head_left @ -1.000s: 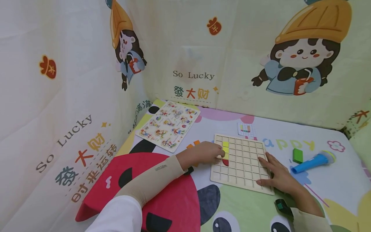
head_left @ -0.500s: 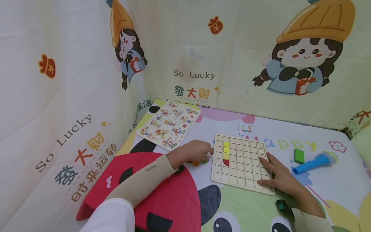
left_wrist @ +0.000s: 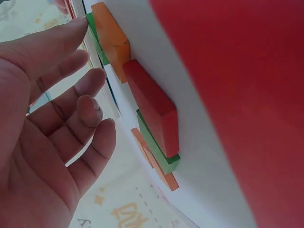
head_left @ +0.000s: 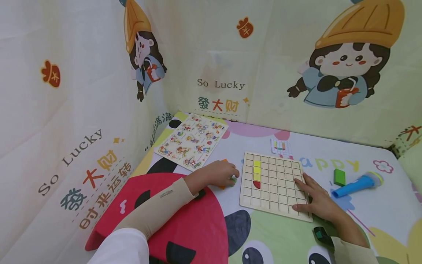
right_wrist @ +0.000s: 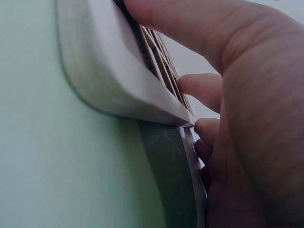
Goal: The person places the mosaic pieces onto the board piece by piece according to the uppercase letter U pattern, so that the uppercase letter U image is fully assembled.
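1. Left hand [head_left: 217, 173], relaxed and released, is beside blocks [left_wrist: 149, 102] left of one board [head_left: 280, 187]: one red, two green, at least two orange.
2. Right hand [head_left: 318, 200], spread, rests on its right edge.
3. Its left side holds three yellow squares [head_left: 257, 170], one red piece [head_left: 256, 184].

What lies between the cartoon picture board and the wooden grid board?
Head view: the left hand, orange blocks, a green block; left wrist view: a red block too.
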Motion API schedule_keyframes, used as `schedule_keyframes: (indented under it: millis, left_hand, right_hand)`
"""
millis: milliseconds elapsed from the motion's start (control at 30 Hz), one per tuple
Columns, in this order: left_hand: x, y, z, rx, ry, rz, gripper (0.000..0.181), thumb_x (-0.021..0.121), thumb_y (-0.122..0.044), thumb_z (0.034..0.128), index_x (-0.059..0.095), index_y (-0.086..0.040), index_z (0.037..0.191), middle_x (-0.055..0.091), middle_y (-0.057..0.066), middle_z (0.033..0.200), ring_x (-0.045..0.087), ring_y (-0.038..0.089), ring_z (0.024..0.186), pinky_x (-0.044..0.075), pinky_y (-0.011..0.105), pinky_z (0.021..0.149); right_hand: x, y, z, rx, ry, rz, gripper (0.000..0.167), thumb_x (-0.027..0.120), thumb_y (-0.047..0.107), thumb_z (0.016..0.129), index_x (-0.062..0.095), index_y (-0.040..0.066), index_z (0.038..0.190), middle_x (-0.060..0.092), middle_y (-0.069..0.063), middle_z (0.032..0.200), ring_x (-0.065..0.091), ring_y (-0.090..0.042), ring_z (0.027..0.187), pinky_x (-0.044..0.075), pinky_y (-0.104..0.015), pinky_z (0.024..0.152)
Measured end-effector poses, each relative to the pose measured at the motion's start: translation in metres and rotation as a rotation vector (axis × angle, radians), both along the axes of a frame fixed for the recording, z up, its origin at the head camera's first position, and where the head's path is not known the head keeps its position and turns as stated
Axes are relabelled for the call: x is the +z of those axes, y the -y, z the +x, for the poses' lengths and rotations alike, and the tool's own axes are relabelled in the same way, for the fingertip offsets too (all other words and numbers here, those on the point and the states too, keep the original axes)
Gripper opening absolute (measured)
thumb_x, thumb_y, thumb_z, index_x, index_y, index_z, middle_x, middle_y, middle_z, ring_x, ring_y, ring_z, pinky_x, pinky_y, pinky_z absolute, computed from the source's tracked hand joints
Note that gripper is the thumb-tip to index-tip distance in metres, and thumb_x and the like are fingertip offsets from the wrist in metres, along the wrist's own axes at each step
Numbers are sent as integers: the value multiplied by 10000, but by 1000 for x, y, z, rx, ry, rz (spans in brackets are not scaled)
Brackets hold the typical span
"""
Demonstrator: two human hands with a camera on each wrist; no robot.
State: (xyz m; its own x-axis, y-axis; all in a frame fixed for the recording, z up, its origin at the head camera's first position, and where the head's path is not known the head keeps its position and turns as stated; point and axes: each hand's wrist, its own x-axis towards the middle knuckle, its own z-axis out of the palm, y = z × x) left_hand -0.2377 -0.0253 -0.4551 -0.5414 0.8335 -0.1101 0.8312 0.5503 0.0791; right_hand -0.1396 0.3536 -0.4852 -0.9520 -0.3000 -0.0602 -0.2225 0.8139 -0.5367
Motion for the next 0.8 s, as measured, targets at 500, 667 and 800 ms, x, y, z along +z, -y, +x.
schedule_keyframes:
  millis: [500,667,800]
  left_hand:
    - [4,2,5,-3,19,-27,281,715,-283,884,682,-256,1161,573,-93,966,512,26,770,452,225,658]
    - [8,2,6,-3,37,-44,241,718,-279,882,693,-257,1121,548,-93,943,507,36,757,446,229,651]
    - [9,1,6,-9,48,-54,185,721,-282,881,698,-252,1062,527,-100,912,506,38,742,441,229,642]
  right_hand:
    - [1,1,0,2,3,-3,1007,782,481,762,278,71,1532,7,-197,1601,-45,-449,1433,79,-768,948]
    - [2,1,1,-3,5,-2,1004,780,485,761,284,73,1530,14,-197,1600,-43,-441,1435,84,-767,949]
    - [2,1,0,-5,7,2,1003,778,487,762,284,73,1530,11,-195,1601,-44,-439,1436,79,-767,951]
